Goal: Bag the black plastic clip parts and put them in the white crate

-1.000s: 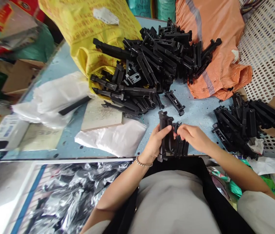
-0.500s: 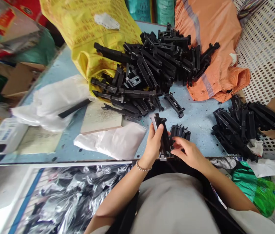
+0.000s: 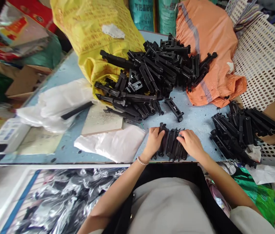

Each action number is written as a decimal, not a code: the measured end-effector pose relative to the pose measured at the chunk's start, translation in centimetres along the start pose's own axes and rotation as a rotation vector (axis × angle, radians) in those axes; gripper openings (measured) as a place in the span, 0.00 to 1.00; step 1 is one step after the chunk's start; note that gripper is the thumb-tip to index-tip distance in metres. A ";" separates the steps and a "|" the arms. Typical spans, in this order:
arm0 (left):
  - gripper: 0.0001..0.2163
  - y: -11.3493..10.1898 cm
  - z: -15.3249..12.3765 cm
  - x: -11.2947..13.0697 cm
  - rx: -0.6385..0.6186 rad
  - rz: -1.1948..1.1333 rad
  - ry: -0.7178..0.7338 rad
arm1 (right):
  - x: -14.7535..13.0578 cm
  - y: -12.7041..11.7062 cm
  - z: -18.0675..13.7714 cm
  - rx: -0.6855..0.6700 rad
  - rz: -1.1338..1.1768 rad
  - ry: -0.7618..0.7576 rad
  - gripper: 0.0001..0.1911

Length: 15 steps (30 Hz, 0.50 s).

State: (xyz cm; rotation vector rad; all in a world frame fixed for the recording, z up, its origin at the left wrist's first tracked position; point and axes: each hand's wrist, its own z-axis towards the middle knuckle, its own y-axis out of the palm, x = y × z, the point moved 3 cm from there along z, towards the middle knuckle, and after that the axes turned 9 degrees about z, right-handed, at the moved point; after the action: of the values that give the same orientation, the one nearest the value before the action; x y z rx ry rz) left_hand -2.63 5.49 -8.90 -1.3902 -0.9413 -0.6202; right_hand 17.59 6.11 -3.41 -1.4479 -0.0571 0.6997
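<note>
Just inside the edge (image 3: 118,162), hands (image 3: 155,141) (image 3: 191,143) bracket black parts (image 3: 170,144), bare table (image 3: 202,121) rightward.

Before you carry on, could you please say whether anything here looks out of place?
Two things look slightly stray: one slotted black part lies alone in front of the jumbled heap of black parts, and a long, thin black strip lies off to the left, partly on crumpled white plastic sheeting.

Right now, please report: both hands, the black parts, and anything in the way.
Left hand and right hand touching opposite ends of black-part row. Parts side by side near table edge. Possible obstacle: loose part just beyond.
</note>
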 end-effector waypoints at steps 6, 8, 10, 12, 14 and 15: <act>0.23 5.0 -2.3 0.6 0.157 0.092 0.146 | 2.9 0.5 10.0 0.040 0.090 0.188 0.31; 0.22 4.7 -2.1 0.5 0.128 -0.021 0.117 | 3.0 1.0 12.0 0.009 0.087 0.214 0.31; 0.21 3.3 -1.4 0.7 0.070 -0.244 0.064 | 2.0 1.2 11.7 0.018 0.088 0.216 0.27; 0.25 1.3 -0.5 1.5 0.030 -0.514 0.019 | 0.1 0.9 9.4 0.045 0.107 0.146 0.24; 0.26 -0.7 0.1 3.1 0.024 -0.720 -0.010 | -2.4 0.0 6.4 0.051 0.165 -0.057 0.22; 0.24 -1.5 0.1 4.0 -0.001 -0.781 -0.026 | -3.5 -0.7 4.9 0.035 0.209 -0.166 0.20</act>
State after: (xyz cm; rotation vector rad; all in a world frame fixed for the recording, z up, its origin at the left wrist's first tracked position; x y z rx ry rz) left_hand -1.82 6.10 -4.75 -0.9994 -1.5137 -1.1775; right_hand 12.89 8.88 -0.73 -1.3714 -0.0221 0.9872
